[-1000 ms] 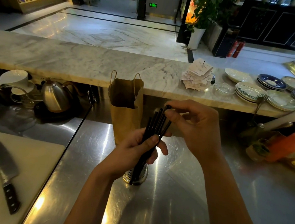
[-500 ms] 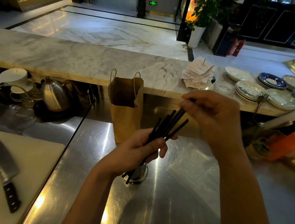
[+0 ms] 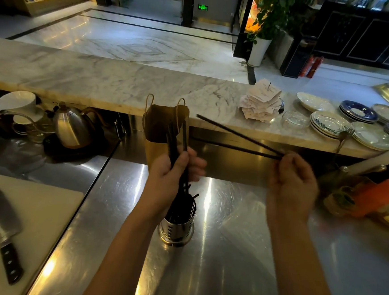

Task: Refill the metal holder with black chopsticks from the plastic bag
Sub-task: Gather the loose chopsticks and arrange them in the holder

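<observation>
left hand point(image 3: 171, 168) grips a bundle of thin black chopsticks point(image 3: 177, 150) upright over the slotted metal holder point(image 3: 178, 227); right hand point(image 3: 291, 178) pinches two chopsticks point(image 3: 238, 134); their lower ends are hidden.

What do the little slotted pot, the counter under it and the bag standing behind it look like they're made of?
The slotted holder: polished metal, probably stainless steel, mirror-bright. The worktop: brushed steel with swirled scuffs and glare. The bag: matte brown kraft paper with twisted paper handles.

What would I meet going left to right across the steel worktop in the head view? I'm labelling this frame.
Knife on the cutting board → kettle → left hand gripping chopsticks → right hand pinching two chopsticks → orange packet.
</observation>
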`<state>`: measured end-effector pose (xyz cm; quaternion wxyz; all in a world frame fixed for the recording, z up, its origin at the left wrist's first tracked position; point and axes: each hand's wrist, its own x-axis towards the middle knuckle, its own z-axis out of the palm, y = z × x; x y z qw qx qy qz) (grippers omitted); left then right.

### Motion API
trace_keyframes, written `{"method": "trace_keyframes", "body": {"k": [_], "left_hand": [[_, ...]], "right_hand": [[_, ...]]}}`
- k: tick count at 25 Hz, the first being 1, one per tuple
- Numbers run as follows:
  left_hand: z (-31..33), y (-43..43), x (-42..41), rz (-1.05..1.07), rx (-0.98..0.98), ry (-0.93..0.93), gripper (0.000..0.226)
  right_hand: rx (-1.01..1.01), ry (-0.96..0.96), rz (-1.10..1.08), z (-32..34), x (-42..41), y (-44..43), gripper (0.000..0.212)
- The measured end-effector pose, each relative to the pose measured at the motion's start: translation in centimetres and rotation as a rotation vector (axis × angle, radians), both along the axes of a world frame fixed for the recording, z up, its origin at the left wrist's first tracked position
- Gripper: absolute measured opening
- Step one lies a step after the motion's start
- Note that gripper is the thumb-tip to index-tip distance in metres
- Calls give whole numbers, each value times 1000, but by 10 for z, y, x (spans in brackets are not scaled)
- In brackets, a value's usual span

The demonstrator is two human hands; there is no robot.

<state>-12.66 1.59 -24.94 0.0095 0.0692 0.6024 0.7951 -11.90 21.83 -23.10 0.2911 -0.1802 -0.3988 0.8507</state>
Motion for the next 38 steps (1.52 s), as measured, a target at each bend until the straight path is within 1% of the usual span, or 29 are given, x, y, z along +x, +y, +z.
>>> {"method": "trace_keyframes", "body": {"k": [3,5,10,13,15,16,19,21,22,23,24,25,26,27,28,29,31,33,36,38], "left_hand": [[10,23,-11,95,230,-22,22],[13,32,-14,161,312,-29,21],[12,40,-15,329,393,-29,26],[18,48,-13,463,435,-34,28],[21,51,-13,510,378,-8,25],[20,49,-14,510,313,15,23],[13,36,-17,395,79,100,28],[8,26,-16,264,26,117,27],[7,21,-13,189,26,111,25],[4,17,-11,109,18,100,24],[1,14,-8,20,-11,95,23],[-2,13,-4,-73,-64,98,22],[-4,12,1,-161,-122,101,22],[-5,12,6,-239,-164,102,21],[-5,14,11,-307,-180,92,21],[-5,16,15,-355,-179,72,20],[-4,17,19,-403,-164,21,26],[-2,16,19,-424,-173,22,29],[-2,15,17,-438,-196,23,28],[-1,15,18,-452,-178,14,32]], "right_hand": [[-97,1,36,-17,4,-41,20],[-61,-4,41,-24,7,-61,20],[76,-30,68,-33,10,-76,16],[258,-144,68,-42,14,-83,15],[389,-184,140,-49,18,-89,18],[451,-178,210,-52,20,-91,17],[663,-190,539,-49,19,-76,11],[905,-249,794,-37,15,-54,9],[1041,-262,812,-28,11,-43,10],[1143,-249,720,-17,7,-34,12],[1185,-220,566,-4,4,-26,16],[1168,-178,442,10,1,-21,23],[1152,-133,389,23,-2,-20,30],[1180,-84,403,34,-3,-21,36],[1252,-47,438,41,-3,-24,40],[1335,-21,466,42,-2,-28,39],[1425,21,452,39,0,-33,28],[1428,42,417,37,0,-30,22],[1458,39,468,37,-1,-24,24],[1459,45,472,35,1,-23,26]]}}
